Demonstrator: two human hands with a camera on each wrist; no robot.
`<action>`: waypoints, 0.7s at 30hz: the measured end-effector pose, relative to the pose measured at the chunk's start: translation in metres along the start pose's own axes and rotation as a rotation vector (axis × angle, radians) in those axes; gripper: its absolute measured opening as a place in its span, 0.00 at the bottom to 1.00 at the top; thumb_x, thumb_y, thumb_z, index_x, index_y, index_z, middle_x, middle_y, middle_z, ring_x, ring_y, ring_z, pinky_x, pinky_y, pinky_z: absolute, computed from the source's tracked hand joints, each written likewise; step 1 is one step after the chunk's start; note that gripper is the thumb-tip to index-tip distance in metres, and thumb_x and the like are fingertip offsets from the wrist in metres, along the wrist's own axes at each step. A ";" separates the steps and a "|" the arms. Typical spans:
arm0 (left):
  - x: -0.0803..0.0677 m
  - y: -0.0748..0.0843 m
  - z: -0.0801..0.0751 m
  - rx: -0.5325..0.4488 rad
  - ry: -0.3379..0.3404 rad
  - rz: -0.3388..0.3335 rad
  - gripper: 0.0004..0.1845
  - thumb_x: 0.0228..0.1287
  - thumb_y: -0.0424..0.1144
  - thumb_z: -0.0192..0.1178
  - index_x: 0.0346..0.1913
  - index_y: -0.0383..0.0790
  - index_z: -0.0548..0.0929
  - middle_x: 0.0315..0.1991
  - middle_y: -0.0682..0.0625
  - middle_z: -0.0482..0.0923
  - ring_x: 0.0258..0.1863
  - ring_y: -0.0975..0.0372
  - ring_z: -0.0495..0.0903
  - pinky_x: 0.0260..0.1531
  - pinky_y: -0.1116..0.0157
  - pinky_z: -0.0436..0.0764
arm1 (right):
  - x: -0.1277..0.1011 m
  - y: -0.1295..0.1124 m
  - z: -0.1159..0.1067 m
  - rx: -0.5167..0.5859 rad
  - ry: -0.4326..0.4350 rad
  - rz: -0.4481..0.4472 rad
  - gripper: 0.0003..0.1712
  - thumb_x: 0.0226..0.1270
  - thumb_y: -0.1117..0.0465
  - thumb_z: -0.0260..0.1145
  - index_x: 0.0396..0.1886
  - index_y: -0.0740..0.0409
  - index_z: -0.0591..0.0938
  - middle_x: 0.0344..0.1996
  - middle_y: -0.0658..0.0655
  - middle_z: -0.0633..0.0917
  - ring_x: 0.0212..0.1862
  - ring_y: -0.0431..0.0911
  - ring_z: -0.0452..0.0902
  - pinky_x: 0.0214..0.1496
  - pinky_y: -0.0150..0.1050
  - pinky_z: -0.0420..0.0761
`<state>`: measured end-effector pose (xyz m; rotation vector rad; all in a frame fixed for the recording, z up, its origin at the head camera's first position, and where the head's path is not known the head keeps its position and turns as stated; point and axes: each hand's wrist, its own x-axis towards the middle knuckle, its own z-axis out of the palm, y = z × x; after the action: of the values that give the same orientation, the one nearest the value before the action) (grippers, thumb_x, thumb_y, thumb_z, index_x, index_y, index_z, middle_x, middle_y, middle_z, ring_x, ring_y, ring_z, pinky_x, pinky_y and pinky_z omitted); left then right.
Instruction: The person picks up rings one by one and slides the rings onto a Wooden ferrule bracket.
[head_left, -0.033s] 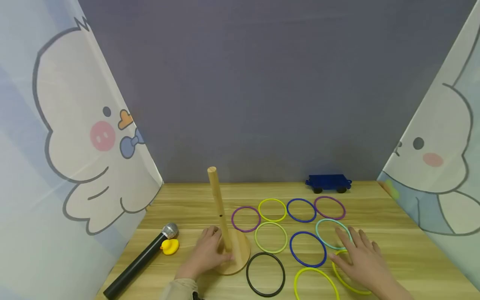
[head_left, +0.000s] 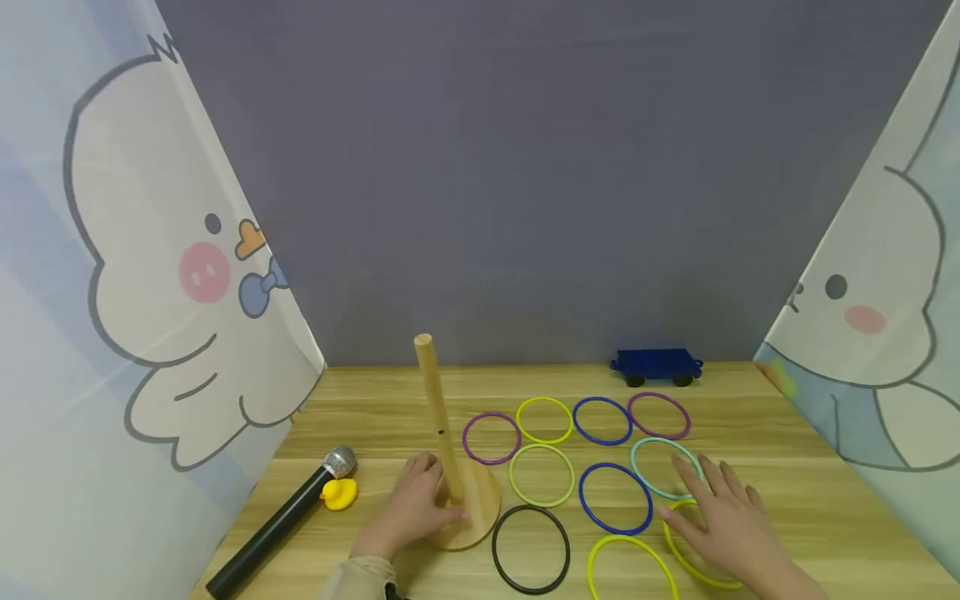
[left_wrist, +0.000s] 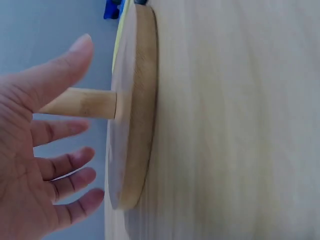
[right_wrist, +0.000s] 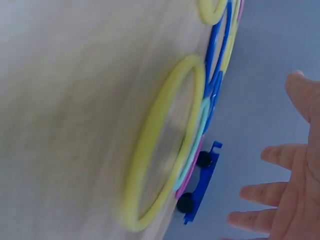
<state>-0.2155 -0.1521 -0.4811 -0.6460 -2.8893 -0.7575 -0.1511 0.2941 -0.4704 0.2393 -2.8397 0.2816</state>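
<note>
A round wooden base carries an upright wooden post. Beside the post is my left hand, low over the base. In the left wrist view its thumb and fingers are spread either side of the post, not gripping it. Over the right-hand rings hovers my right hand, fingers spread and holding nothing. Below it lies a yellow ring, partly hidden in the head view. A teal ring lies just beyond, near the fingertips.
More rings lie flat, including a black ring, a blue ring and a purple ring. A microphone and yellow rubber duck lie left. A blue toy wagon stands by the grey back wall.
</note>
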 end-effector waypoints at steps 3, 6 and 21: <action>0.001 -0.001 0.001 -0.053 -0.022 0.011 0.36 0.44 0.56 0.75 0.51 0.31 0.81 0.44 0.46 0.72 0.49 0.48 0.71 0.54 0.47 0.73 | -0.004 0.008 0.000 0.020 0.005 -0.003 0.44 0.61 0.38 0.67 0.67 0.63 0.70 0.57 0.80 0.71 0.55 0.78 0.66 0.47 0.73 0.68; 0.002 -0.003 0.003 -0.080 -0.042 0.001 0.26 0.46 0.51 0.75 0.43 0.38 0.81 0.38 0.52 0.71 0.42 0.55 0.70 0.44 0.55 0.75 | -0.007 0.016 0.000 0.034 -0.018 0.014 0.42 0.60 0.40 0.69 0.64 0.65 0.72 0.52 0.79 0.75 0.49 0.77 0.71 0.43 0.68 0.74; 0.013 -0.001 0.008 -0.041 -0.042 0.004 0.20 0.49 0.38 0.75 0.44 0.34 0.81 0.40 0.48 0.74 0.42 0.50 0.71 0.45 0.53 0.73 | -0.010 0.055 -0.002 0.043 -0.378 0.223 0.19 0.61 0.49 0.69 0.29 0.56 0.71 0.22 0.50 0.74 0.26 0.46 0.71 0.26 0.49 0.74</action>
<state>-0.2270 -0.1442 -0.4860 -0.6808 -2.9163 -0.8140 -0.1519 0.3495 -0.4804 -0.0217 -3.2424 0.3795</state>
